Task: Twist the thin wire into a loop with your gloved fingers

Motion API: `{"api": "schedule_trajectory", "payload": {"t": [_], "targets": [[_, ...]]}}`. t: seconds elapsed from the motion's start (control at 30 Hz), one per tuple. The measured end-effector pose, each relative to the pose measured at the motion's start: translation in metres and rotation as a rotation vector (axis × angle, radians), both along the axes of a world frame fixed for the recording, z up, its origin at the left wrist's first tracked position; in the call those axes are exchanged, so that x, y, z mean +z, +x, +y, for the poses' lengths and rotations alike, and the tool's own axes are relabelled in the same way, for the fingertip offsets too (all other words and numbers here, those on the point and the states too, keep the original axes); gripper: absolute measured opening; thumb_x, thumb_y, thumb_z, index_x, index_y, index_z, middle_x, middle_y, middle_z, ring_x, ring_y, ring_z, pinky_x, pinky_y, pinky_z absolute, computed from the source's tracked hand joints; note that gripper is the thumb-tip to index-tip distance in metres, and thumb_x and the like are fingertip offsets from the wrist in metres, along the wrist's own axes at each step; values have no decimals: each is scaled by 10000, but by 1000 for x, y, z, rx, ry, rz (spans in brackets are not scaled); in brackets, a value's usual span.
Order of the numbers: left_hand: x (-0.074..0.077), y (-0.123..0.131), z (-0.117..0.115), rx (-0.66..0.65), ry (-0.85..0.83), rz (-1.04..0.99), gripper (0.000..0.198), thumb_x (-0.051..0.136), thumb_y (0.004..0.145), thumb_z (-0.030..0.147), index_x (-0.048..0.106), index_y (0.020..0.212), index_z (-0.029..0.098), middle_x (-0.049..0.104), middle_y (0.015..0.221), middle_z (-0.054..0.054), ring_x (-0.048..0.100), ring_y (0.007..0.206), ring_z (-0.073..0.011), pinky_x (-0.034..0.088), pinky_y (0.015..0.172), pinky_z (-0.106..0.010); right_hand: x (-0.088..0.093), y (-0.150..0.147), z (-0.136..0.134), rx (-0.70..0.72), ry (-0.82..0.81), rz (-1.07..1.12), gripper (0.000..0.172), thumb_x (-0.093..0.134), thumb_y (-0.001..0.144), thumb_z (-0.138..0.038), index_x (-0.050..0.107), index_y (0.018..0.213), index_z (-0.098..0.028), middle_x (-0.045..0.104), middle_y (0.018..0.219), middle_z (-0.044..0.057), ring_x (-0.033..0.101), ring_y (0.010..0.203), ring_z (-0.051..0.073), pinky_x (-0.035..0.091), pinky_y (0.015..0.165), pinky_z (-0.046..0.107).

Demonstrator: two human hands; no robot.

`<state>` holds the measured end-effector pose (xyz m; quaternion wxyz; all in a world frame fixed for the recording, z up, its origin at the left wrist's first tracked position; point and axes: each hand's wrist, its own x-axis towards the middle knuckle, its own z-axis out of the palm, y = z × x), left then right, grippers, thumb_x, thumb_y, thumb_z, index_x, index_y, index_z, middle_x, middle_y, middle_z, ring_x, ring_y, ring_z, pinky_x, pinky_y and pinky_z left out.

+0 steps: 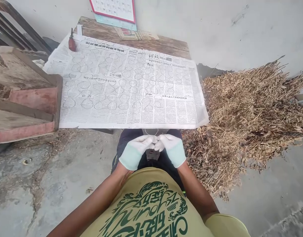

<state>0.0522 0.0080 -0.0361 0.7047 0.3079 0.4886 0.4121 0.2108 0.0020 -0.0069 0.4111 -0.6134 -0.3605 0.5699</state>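
head view: a thin wire loop is being pinched between both gloved hands, held low over the lap just in front of the near edge of the desk. the left hand is closed, its fingertips pressed onto the wire beside those of the right hand, which is closed in the same way; the two sets of fingertips meet in the middle. only a small pale arc of the wire is seen rising above the fingers, so its full shape cannot be told. the step in hand is judged to be the bending or twisting of the wire into a ring. for the next move a firm, even pinch would be called for, since the wire is fine and easily kinked.

the desk is covered by a spread newspaper, on which many faint rings are laid out in rows, hard to make out against the print. a tool with a red handle lies at the far left corner of the paper, well apart from the hands. a calendar hangs on the wall behind. wooden crates stand to the left, and a heap of dry straw lies on the floor to the right, touching the desk's right edge. nothing stands between the hands and the newspaper.
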Motion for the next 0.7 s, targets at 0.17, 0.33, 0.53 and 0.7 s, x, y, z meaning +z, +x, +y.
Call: {"api": "schedule_trajectory", "payload": {"t": [0.17, 0.33, 0.53, 0.7], "targets": [[1, 0, -1, -6, 44, 125, 374, 848, 757, 454, 822, 981, 156, 796, 931, -95, 697, 810, -186, 568, 825, -332, 0, 0, -5, 63, 65, -73, 306, 608, 917, -383, 715, 721, -174, 699, 599, 30, 629, 508, 126, 495, 524, 238], [9, 0, -2, -25, 48, 168, 356, 836, 744, 423, 824, 970, 148, 786, 859, -90, 670, 733, -177, 561, 742, -321, 5, 4, -8, 117, 103, -63, 339, 589, 943, -397, 663, 685, -190, 650, 561, 6, 582, 496, 119, 467, 536, 247], [17, 1, -4, 20, 56, 200, 323, 817, 748, 393, 822, 956, 146, 780, 819, -81, 677, 727, -176, 567, 750, -315, 8, 0, -11, 129, 130, -40, 331, 579, 961, -391, 651, 704, -194, 647, 569, -1, 584, 519, 124, 482, 573, 256], [23, 3, -5, 66, 81, 273, 323, 767, 772, 404, 822, 972, 156, 774, 787, -61, 679, 723, -177, 568, 756, -311, 7, -1, -16, 172, 120, -82, 346, 565, 973, -397, 660, 709, -194, 666, 598, 10, 608, 553, 129, 507, 611, 264]]}}
